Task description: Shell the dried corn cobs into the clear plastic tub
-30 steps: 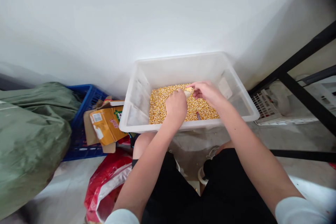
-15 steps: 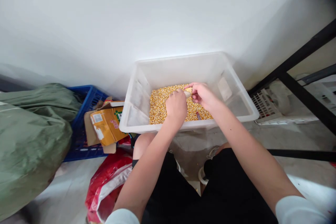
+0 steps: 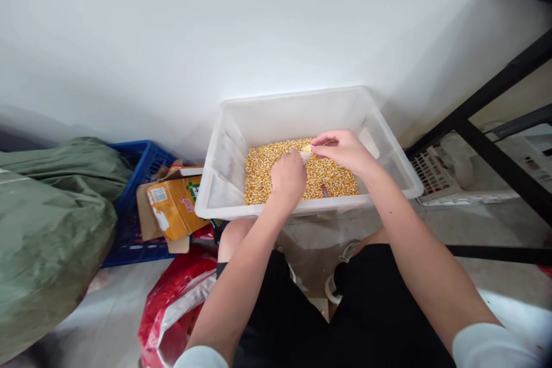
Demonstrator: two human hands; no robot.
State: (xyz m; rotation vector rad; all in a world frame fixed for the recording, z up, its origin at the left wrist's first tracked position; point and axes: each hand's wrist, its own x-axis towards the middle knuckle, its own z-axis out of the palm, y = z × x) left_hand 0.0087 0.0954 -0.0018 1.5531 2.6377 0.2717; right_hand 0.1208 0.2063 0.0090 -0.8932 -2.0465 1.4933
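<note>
Now the right hand [image 3: 345, 150] is less curled.

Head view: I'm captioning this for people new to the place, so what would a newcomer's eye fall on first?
Probably the yellow corn kernels in the whitish plastic bin at the center. Above them, the left hand grips a pale corn cob, with the right hand at its far end. Bulky green cloth fills the left edge, beside a blue crate.
</note>
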